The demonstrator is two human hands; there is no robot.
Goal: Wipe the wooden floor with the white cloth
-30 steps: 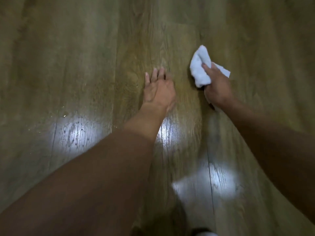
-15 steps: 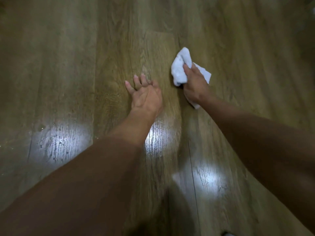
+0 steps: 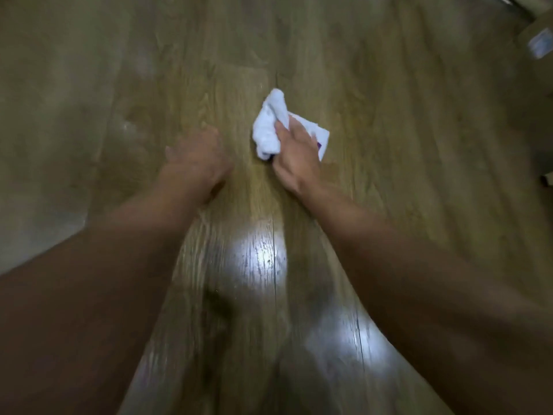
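Note:
The white cloth point(image 3: 269, 127) lies bunched on the wooden floor point(image 3: 389, 145) just right of centre. My right hand point(image 3: 296, 154) grips it from behind, fingers curled over its near side and pressing it to the boards. To the left, my left hand point(image 3: 197, 158) is blurred; it is on or just above the floor, a hand's width from the cloth, holding nothing. Its fingers are too smeared to tell how they lie.
Bright light reflections point(image 3: 260, 253) shine on the planks between my forearms. A brown box with a pale label point(image 3: 538, 46) sits at the far right top corner. Bare floor stretches to the left and ahead.
Both hands and the cloth have shifted left across the boards as the view moved. My left hand, flat with spread fingers before, is now blurred by motion.

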